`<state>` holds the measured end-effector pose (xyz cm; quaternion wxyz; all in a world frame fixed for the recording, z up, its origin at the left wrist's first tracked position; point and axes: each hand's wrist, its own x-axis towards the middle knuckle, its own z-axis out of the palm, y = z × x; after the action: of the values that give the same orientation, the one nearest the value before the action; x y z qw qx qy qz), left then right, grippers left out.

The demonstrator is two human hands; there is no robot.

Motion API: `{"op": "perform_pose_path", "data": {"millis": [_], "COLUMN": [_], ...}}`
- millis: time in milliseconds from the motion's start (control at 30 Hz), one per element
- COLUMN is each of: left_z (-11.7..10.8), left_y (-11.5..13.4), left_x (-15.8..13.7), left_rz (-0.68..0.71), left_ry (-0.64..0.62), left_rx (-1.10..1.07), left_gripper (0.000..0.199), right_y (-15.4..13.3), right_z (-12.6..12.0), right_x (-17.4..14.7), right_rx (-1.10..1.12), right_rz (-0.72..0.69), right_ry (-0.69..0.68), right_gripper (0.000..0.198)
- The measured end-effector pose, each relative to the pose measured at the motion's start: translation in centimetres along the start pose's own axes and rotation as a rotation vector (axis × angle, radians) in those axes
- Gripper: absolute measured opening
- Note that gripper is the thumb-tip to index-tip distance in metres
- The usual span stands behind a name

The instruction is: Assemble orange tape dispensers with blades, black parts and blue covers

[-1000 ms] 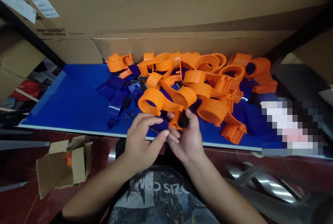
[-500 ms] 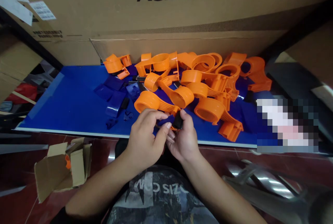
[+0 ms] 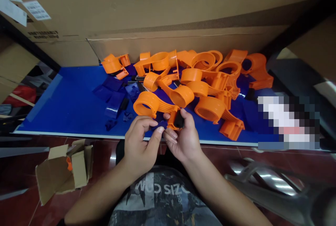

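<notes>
My right hand [image 3: 187,136] is closed round the near end of an orange tape dispenser [image 3: 148,102], whose ring points away to the left over the table. A black part [image 3: 179,119] sits at that end under my right thumb. Between the thumb and forefinger of my left hand [image 3: 143,142] is a small dark blue plastic piece [image 3: 160,124], just left of the dispenser's end. Its exact shape is partly covered by my fingers. Beyond my hands lies a heap of orange tape dispensers [image 3: 181,95], with dark blue plastic pieces [image 3: 114,104] to their left.
The blue tabletop [image 3: 68,103] has a pale front edge. A large cardboard box [image 3: 110,12] stands along its back. On the floor at left is an open carton [image 3: 54,171] with something orange inside. A grey metal frame [image 3: 267,187] stands at lower right.
My left hand has drawn a little left and down with the blue piece, away from the dispenser's end. That orange end now shows between my hands. The view has shifted slightly.
</notes>
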<state>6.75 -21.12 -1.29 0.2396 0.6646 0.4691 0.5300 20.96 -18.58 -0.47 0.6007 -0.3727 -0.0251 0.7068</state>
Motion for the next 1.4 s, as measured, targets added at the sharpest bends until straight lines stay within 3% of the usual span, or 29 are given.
{"op": "perform_pose_path", "data": {"millis": [333, 733, 967, 1400], "left_z": [0.1, -0.3, -0.8, -1.1], "left_y": [-0.5, -1.3, -1.2, -1.6], "left_x": [-0.7, -1.7, -1.5, -1.9], "left_rz": [0.014, 0.018, 0.106, 0.096], "left_ry": [-0.013, 0.060, 0.048, 0.143], "left_rx": [-0.099, -0.008, 0.051, 0.104], "left_gripper": [0.009, 0.018, 0.027, 0.017], "right_y": [-0.1, 0.0, 0.1, 0.5], "right_z": [0.2, 0.3, 0.5, -0.2], "right_x": [-0.1, 0.2, 0.0, -0.1], "right_rx": [0.004, 0.004, -0.022, -0.062], "right_rz": [0.048, 0.071, 0.061, -0.011], "right_ry": [0.016, -0.009, 0.002, -0.055], "right_gripper": [0.031, 0.036, 0.037, 0.034]}}
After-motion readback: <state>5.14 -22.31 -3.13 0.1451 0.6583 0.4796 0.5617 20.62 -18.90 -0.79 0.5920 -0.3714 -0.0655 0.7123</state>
